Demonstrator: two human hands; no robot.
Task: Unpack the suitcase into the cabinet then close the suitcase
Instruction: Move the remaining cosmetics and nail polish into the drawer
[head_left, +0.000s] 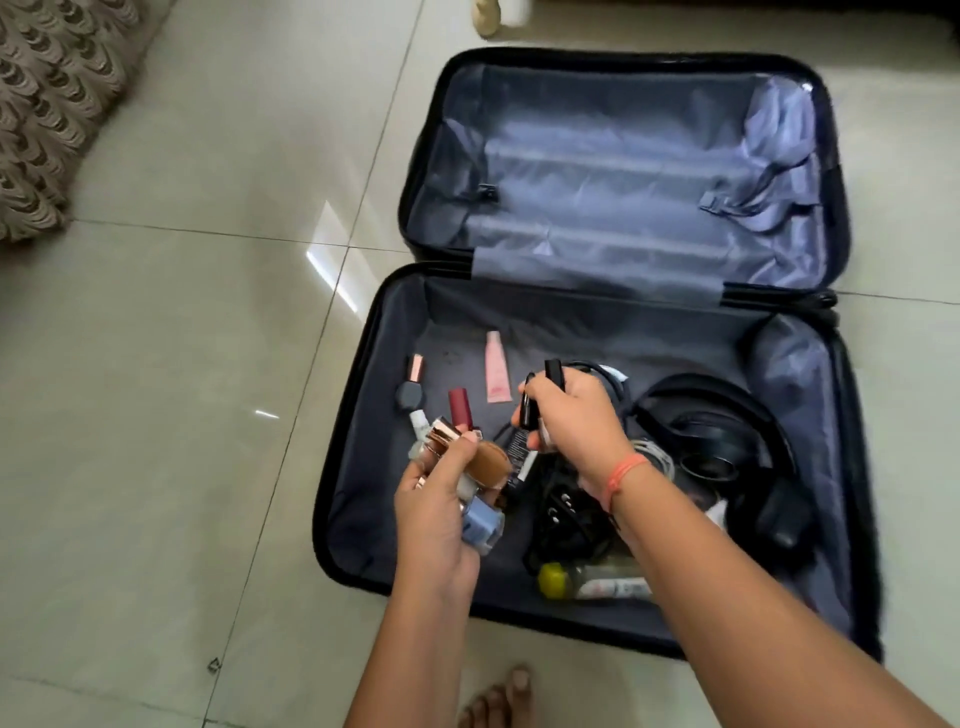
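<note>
The left hand (436, 512) grips a bundle of small cosmetics, among them a brown round compact (488, 462) and a pale blue bottle (483, 525). At 2 o'clock from it, the right hand (576, 415) is closed around a slim black tube (529, 413). Both hands are over the near half of the open suitcase (358, 441), which lies flat on the tiled floor (182, 364). Inside, a pink tube (496, 374) lies at 11 o'clock from the right hand, black headphones (717, 431) at 3 o'clock, and a yellow-capped bottle (592, 582) at 6 o'clock.
</note>
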